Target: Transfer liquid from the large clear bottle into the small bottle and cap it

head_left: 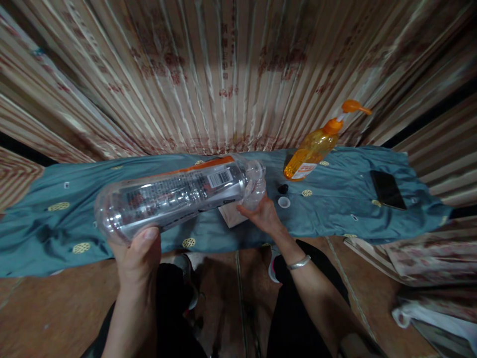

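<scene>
A large clear plastic bottle [175, 194] with a printed label and barcode lies tilted nearly sideways above the cloth, its neck end to the right. My left hand [137, 248] is closed around its base end from below, the thumb along the near side. At the neck end, my right hand [263, 214] is closed around a small clear plastic container [257, 189] that meets the bottle's neck. How the two join is hard to make out. Just right of that hand lie a small black cap [283, 189] and a white round cap [283, 202].
A pump bottle [311, 151] of orange liquid stands on the teal cloth [331, 214], right of centre. Farther right lies a dark flat phone-like object [387, 190]. Beneath the large bottle is a pale flat item [231, 217]. Wrapped, printed panels [227, 74] rise behind the cloth.
</scene>
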A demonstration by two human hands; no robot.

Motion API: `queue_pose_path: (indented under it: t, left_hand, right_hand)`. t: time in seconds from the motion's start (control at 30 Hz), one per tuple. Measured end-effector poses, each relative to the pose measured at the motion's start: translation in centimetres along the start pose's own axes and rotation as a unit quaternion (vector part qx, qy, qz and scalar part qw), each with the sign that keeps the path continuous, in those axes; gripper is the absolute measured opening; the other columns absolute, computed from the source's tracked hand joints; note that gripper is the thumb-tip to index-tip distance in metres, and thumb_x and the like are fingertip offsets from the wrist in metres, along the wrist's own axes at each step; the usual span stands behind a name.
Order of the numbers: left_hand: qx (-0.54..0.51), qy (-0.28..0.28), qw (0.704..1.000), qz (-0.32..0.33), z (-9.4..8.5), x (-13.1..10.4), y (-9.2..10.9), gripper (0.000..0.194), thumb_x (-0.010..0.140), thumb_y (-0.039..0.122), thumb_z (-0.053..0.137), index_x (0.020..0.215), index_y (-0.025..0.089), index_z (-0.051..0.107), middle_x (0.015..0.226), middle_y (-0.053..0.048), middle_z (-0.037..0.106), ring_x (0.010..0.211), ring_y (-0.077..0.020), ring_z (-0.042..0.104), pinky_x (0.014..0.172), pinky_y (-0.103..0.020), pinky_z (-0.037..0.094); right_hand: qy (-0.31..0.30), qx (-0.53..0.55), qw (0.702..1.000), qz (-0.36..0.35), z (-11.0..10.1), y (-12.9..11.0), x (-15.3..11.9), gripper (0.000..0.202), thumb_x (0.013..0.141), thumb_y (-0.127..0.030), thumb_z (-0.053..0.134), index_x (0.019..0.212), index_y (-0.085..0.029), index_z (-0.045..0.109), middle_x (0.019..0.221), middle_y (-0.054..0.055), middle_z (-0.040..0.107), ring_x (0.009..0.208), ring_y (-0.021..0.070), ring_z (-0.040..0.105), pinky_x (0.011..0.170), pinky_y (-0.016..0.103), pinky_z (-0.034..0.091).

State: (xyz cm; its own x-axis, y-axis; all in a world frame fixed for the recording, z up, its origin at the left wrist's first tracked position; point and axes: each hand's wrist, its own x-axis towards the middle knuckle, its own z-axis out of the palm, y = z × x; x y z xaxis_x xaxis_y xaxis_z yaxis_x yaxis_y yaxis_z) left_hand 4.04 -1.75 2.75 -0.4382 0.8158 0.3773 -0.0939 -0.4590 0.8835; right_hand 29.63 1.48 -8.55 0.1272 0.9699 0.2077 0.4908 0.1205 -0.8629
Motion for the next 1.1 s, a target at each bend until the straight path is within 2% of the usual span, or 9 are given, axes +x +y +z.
queue_pose_path:
  t: [0.17, 0.4, 0.57, 0.73, 0.97, 1.1]
  left_hand:
    - [-0.002, 0.003, 1.000, -0.002, -0.1, 0.0, -0.1, 0.124, 0.039, 0.059, 0.107, 0.154, 0.045, 0.060, 0.117, -0.006, 0.081, 0.111, -0.0379, 0.080, 0.105, -0.064, 0.065]
    - [0.005, -0.004, 1.000, 0.008, -0.4, 0.0, -0.5, 0.116, 0.040, 0.062, 0.106, 0.147, 0.047, 0.066, 0.122, -0.006, 0.079, 0.115, -0.0374, 0.077, 0.106, -0.062, 0.065]
    - [0.004, 0.007, 1.000, 0.001, -0.7, 0.1, -0.7, 0.121, 0.034, 0.059, 0.107, 0.148, 0.043, 0.067, 0.133, -0.008, 0.076, 0.122, -0.0385, 0.075, 0.109, -0.061, 0.062]
    - [0.004, -0.008, 1.000, 0.011, -0.2, 0.2, -0.3, 0.123, 0.032, 0.061, 0.106, 0.147, 0.046, 0.068, 0.138, -0.006, 0.075, 0.127, -0.0407, 0.073, 0.110, -0.060, 0.061]
    - [0.021, 0.018, 1.000, 0.007, -0.9, 0.1, -1.0, 0.125, 0.034, 0.065, 0.104, 0.150, 0.045, 0.065, 0.130, -0.005, 0.077, 0.116, -0.0353, 0.076, 0.111, -0.058, 0.060]
    - [0.011, 0.013, 1.000, -0.004, -1.0, 0.1, -1.2, 0.121, 0.033, 0.062, 0.105, 0.147, 0.044, 0.068, 0.132, -0.005, 0.077, 0.120, -0.0365, 0.075, 0.112, -0.058, 0.060]
  right_hand:
    - [-0.006, 0.000, 1.000, 0.009, -0.1, 0.1, 0.0, 0.077, 0.077, -0.040, 0.091, 0.141, -0.013, 0.060, 0.124, 0.019, 0.084, 0.114, 0.0395, 0.084, 0.103, 0.055, 0.069]
    - [-0.001, 0.023, 1.000, 0.003, 0.0, 0.0, 0.0, 0.073, 0.077, -0.039, 0.089, 0.140, -0.015, 0.061, 0.125, 0.020, 0.084, 0.113, 0.0420, 0.083, 0.105, 0.065, 0.068]
    - [0.003, 0.021, 1.000, 0.003, 0.0, 0.1, -0.1, 0.075, 0.078, -0.040, 0.089, 0.143, -0.014, 0.061, 0.123, 0.021, 0.084, 0.114, 0.0442, 0.083, 0.103, 0.066, 0.069]
    - [0.002, 0.019, 1.000, -0.006, 0.0, 0.2, 0.0, 0.074, 0.078, -0.039, 0.088, 0.143, -0.014, 0.062, 0.125, 0.021, 0.083, 0.115, 0.0435, 0.083, 0.104, 0.067, 0.069]
    - [0.002, 0.027, 1.000, 0.001, 0.0, 0.1, 0.0, 0.076, 0.076, -0.039, 0.088, 0.142, -0.012, 0.060, 0.127, 0.023, 0.083, 0.116, 0.0441, 0.083, 0.108, 0.068, 0.066]
    - [-0.001, 0.025, 1.000, 0.007, -0.1, 0.0, -0.1, 0.071, 0.076, -0.039, 0.088, 0.137, -0.015, 0.062, 0.123, 0.021, 0.084, 0.114, 0.0429, 0.083, 0.107, 0.067, 0.067]
